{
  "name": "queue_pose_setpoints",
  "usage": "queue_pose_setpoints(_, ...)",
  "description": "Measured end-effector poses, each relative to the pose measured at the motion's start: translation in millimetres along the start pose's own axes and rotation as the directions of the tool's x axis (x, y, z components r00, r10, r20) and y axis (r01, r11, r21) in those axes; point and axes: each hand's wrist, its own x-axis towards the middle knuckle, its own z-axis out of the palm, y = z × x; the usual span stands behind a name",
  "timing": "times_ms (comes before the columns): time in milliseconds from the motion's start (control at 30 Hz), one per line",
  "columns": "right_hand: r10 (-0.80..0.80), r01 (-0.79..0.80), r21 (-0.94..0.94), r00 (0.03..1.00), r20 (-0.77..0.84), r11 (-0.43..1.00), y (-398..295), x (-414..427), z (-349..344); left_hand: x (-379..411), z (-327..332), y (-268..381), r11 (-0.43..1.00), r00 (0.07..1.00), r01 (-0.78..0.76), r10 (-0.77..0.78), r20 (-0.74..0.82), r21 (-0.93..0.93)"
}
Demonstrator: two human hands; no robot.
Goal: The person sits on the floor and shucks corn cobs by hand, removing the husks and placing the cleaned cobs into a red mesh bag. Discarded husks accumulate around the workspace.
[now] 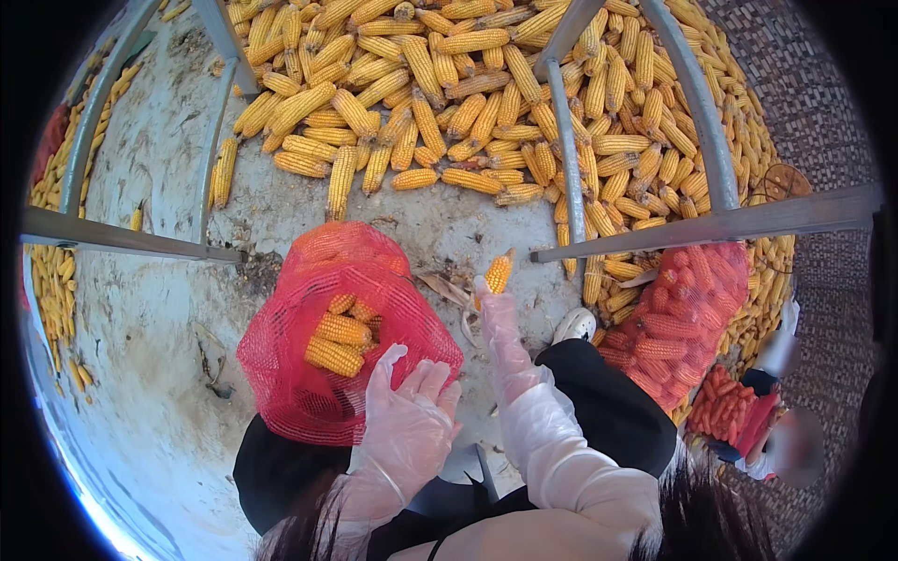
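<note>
A red mesh sack (302,266) stands with its mouth toward me, and several yellow corn cobs (340,329) show inside it. My left hand (414,414), in a clear plastic glove, is at the near right rim of the sack, palm turned up and fingers apart, with nothing in it. Whether it touches the mesh I cannot tell. To the right of the sack, my gloved right hand (494,308) is stretched forward over the floor. It grips a single corn cob (500,270) whose pointed end faces away from me.
A large heap of corn cobs (421,91) spreads across the concrete floor (175,308) ahead. Metal frame bars (701,237) reach in from both sides. A filled red mesh sack (673,315) leans at my right, beyond my shoe (575,326). Another person (761,449) is farther right.
</note>
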Motion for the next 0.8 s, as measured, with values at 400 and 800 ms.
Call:
queue_pose_setpoints(400,-0.437,0.438,-0.115,0.899,0.039,0.892,-91,-250,-101,-15,17,32,0.781,0.979,-0.021,-0.110,-0.172,-0.625)
queue_pose_setpoints(800,-0.464,0.493,-0.188,0.868,0.177,0.850,-112,-332,-186,-43,45,63,0.703,0.994,0.005,-0.080,-0.073,-0.711)
